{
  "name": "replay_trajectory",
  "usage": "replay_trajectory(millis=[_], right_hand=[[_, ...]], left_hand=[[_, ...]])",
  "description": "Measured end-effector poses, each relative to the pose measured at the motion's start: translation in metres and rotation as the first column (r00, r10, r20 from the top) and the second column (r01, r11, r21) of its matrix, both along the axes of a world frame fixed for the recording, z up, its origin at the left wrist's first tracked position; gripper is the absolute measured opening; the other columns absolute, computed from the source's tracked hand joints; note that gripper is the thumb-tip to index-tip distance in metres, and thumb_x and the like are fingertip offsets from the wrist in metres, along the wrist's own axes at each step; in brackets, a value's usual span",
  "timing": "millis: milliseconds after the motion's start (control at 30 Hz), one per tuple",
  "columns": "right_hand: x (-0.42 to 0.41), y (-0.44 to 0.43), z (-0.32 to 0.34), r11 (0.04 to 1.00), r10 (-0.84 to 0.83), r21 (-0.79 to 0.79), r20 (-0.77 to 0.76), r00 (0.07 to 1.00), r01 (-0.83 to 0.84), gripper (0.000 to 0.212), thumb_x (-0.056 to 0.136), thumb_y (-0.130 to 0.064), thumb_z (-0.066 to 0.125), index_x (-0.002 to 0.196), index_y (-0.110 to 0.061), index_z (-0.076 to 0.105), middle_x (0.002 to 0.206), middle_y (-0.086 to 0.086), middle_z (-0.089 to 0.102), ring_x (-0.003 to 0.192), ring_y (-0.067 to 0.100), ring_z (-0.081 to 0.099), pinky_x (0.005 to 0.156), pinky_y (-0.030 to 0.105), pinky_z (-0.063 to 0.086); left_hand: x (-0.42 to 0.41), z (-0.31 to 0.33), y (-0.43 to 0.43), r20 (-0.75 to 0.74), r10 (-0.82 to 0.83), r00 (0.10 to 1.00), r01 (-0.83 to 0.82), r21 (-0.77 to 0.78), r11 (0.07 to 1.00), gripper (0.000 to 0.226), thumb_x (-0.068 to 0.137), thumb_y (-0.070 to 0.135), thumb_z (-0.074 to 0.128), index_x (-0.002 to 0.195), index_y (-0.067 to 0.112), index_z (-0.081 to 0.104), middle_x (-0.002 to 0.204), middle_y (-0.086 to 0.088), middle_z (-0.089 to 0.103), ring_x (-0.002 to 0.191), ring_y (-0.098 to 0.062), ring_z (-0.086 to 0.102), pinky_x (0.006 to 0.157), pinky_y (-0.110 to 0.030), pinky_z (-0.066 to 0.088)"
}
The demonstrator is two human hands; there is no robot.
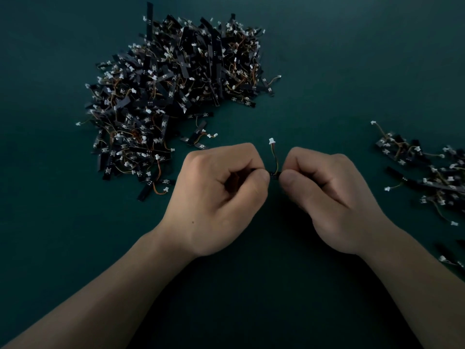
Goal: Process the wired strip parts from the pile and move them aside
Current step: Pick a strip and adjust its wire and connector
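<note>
One black wired strip part (274,175) is held between my two hands at the middle of the view. My left hand (221,195) pinches its left end and my right hand (329,195) pinches its right end, fingers curled. Its thin coloured wires rise from the strip to a white connector (271,141) above the hands. Most of the strip is hidden inside the fingers. A large pile (173,91) of the same black strips with wires and white plugs lies at the upper left.
A smaller heap of strip parts (427,172) lies at the right edge. A few loose strips (198,137) sit between the big pile and my left hand. Everything rests on a dark green mat (327,71).
</note>
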State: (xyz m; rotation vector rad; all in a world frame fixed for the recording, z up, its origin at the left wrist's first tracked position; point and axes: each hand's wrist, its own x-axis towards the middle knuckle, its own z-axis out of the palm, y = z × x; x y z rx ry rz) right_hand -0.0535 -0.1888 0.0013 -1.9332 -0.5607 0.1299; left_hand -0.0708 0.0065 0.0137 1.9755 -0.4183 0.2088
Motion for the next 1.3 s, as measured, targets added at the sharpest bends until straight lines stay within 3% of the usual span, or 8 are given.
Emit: replay_trajectory(millis=[367, 467, 600, 667, 733, 933, 1100, 1300], right_hand=[[0.002, -0.005, 0.001, 0.984, 0.176, 0.023, -0.021, 0.984, -0.176, 0.038, 0.095, -0.020, 0.045, 0.061, -0.009, 0.032, 0.051, -0.001, 0.026, 0.045, 0.012, 0.024, 0.045, 0.031, 0.021], [0.000, -0.004, -0.002, 0.994, 0.069, 0.081, 0.103, 0.992, -0.078, 0.036, 0.098, -0.015, 0.045, 0.064, -0.017, 0.033, 0.053, -0.004, 0.030, 0.045, 0.011, 0.027, 0.046, 0.028, 0.023], [0.001, 0.002, -0.006, 0.955, -0.211, 0.264, 0.297, 0.931, 0.133, 0.023, 0.110, -0.018, 0.035, 0.126, -0.012, 0.051, 0.071, 0.002, 0.053, 0.058, 0.009, 0.048, 0.059, 0.024, 0.037], [0.006, 0.004, -0.009, 0.955, -0.236, 0.251, 0.318, 0.918, 0.159, 0.054, 0.111, -0.018, 0.037, 0.160, -0.002, 0.020, 0.090, 0.002, 0.063, 0.064, 0.008, 0.054, 0.063, 0.024, 0.042], [0.008, 0.004, -0.011, 0.968, -0.207, 0.202, 0.290, 0.934, 0.151, 0.074, 0.111, -0.021, 0.042, 0.166, -0.003, -0.004, 0.104, 0.001, 0.066, 0.060, 0.017, 0.053, 0.060, 0.027, 0.044], [0.006, 0.003, -0.015, 0.981, -0.186, -0.025, 0.197, 0.963, 0.195, 0.070, 0.105, -0.023, 0.057, 0.166, -0.018, 0.023, 0.108, -0.013, 0.069, 0.087, 0.017, 0.067, 0.075, 0.021, 0.050], [0.004, 0.004, -0.012, 0.970, -0.207, -0.098, 0.146, 0.967, 0.222, 0.045, 0.101, -0.027, 0.062, 0.145, -0.029, 0.056, 0.105, -0.017, 0.070, 0.079, 0.017, 0.068, 0.069, 0.031, 0.053], [0.004, 0.005, -0.010, 0.973, -0.196, -0.106, 0.100, 0.976, 0.206, 0.039, 0.097, -0.038, 0.063, 0.136, -0.037, 0.060, 0.105, -0.017, 0.070, 0.076, 0.018, 0.068, 0.064, 0.033, 0.055]], left_hand=[[0.000, -0.004, 0.001, 0.045, 0.003, 0.999, -0.004, 0.034, 0.999, 0.024, 0.093, 0.014, 0.055, 0.070, 0.007, 0.059, 0.059, 0.000, 0.049, 0.056, -0.019, 0.047, 0.054, -0.025, 0.036], [-0.002, -0.003, -0.001, 0.102, 0.078, 0.992, -0.086, 0.074, 0.994, 0.020, 0.097, 0.017, 0.053, 0.089, 0.011, 0.070, 0.075, 0.008, 0.062, 0.070, -0.014, 0.058, 0.068, -0.025, 0.044], [-0.001, -0.006, 0.000, 0.095, 0.412, 0.906, -0.415, 0.375, 0.829, 0.025, 0.095, 0.036, 0.051, 0.111, 0.032, 0.069, 0.123, 0.017, 0.062, 0.123, -0.012, 0.053, 0.103, -0.036, 0.026], [0.000, -0.009, -0.001, 0.004, 0.424, 0.906, -0.352, 0.563, 0.747, 0.038, 0.094, 0.045, 0.048, 0.127, 0.035, 0.063, 0.151, 0.009, 0.049, 0.146, -0.016, 0.035, 0.111, -0.038, 0.015], [0.000, -0.012, -0.001, -0.049, 0.398, 0.916, -0.281, 0.631, 0.723, 0.043, 0.096, 0.045, 0.048, 0.135, 0.032, 0.059, 0.159, 0.004, 0.044, 0.153, -0.019, 0.028, 0.117, -0.042, 0.014], [0.003, -0.018, 0.003, 0.036, 0.326, 0.945, -0.306, 0.458, 0.835, 0.043, 0.090, -0.010, 0.057, 0.119, 0.018, 0.070, 0.116, 0.004, 0.070, 0.117, -0.027, 0.057, 0.105, -0.046, 0.044], [0.006, -0.021, 0.003, 0.114, 0.268, 0.957, -0.291, 0.367, 0.884, 0.042, 0.088, -0.015, 0.058, 0.110, 0.017, 0.074, 0.100, 0.004, 0.067, 0.097, -0.025, 0.062, 0.088, -0.051, 0.051], [0.006, -0.014, 0.001, 0.243, 0.281, 0.928, -0.312, 0.101, 0.945, 0.029, 0.091, -0.012, 0.068, 0.104, 0.013, 0.073, 0.100, 0.006, 0.067, 0.094, -0.002, 0.064, 0.083, -0.013, 0.049]])
